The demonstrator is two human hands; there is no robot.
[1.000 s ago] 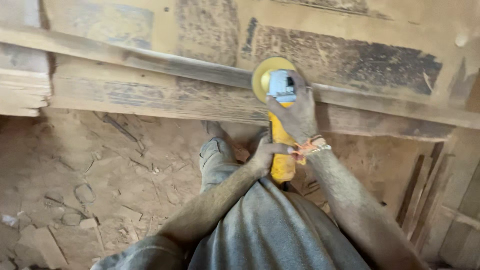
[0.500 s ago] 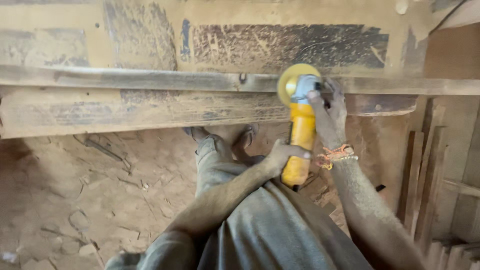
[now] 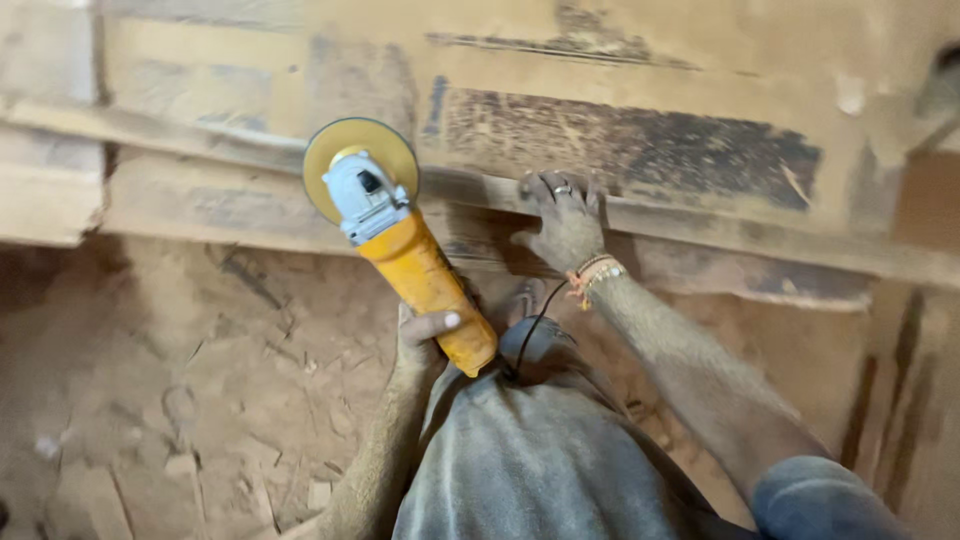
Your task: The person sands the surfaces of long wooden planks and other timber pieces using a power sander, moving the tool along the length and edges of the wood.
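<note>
Yellow plastic fills the left hand (image 3: 425,335), which is clenched around the rear end of an angle grinder (image 3: 400,240); the tool's grey head and round sanding disc (image 3: 358,160) point away from that hand, up against a dusty wooden beam (image 3: 700,225). Off to the side, the right hand (image 3: 562,215) lies flat and unclenched on the beam's edge, fingers spread, grasping nothing, beaded bracelets (image 3: 592,275) at the wrist. Below both hands a black cord (image 3: 530,335) trails toward grey trousers (image 3: 530,460), over sawdust-covered ground (image 3: 180,400).
</note>
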